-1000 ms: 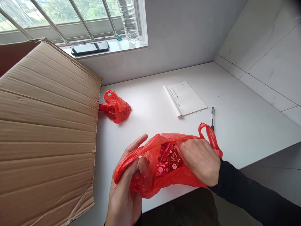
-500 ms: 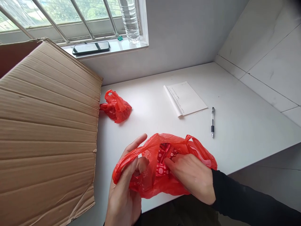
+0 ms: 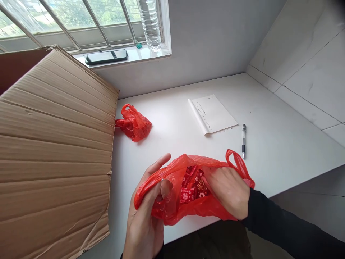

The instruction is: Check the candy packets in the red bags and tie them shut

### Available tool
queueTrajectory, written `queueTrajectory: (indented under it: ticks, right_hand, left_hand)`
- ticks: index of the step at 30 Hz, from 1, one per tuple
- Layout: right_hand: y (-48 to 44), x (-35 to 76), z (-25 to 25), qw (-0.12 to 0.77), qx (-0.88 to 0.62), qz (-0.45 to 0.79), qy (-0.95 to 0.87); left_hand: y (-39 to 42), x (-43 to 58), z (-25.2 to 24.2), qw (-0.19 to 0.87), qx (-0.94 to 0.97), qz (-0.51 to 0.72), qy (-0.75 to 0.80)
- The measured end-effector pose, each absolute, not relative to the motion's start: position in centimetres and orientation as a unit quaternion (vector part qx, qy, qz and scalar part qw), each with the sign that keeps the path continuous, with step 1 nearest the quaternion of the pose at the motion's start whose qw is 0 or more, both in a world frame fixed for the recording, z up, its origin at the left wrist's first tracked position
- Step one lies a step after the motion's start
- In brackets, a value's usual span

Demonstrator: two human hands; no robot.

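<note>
A red plastic bag (image 3: 172, 205) lies open at the near edge of the white table (image 3: 269, 144). My left hand (image 3: 147, 216) pinches the bag's left rim and handle. My right hand (image 3: 229, 190) reaches into the bag's mouth, its fingers on the small red printed packets (image 3: 192, 185) inside. I cannot tell whether the right fingers grip a packet. A second, crumpled red bag (image 3: 134, 123) sits farther back on the table, next to the cardboard.
A large cardboard box flap (image 3: 54, 151) fills the left side. A paper sheet (image 3: 212, 113) and a pen (image 3: 243, 135) lie on the table behind the bag. A phone (image 3: 106, 56) and a water bottle (image 3: 149, 23) stand on the window sill.
My right hand dipped deeper into the bag half a second ago, then drew back toward the right rim, spreading the mouth wider. The left hand kept its hold.
</note>
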State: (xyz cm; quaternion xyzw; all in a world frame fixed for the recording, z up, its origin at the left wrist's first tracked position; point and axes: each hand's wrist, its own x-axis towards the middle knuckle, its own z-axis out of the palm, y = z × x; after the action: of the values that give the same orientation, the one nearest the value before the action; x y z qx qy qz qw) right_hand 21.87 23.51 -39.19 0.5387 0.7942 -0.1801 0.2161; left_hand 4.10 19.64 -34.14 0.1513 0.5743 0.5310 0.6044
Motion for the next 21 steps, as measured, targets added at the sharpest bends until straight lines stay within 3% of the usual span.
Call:
queueTrajectory:
  ticks: [14,21]
  right_hand:
    - [24.6,22.0,-38.9,0.153,0.596,-0.132,0.777]
    - [22.7,21.5,-39.2,0.127,0.490,-0.233,0.831]
  left_hand:
    - [19.7,4.3,-34.1,0.606,0.154,0.536,0.568]
    - [20.0,4.8,-33.8,0.596,0.145,0.548,0.569]
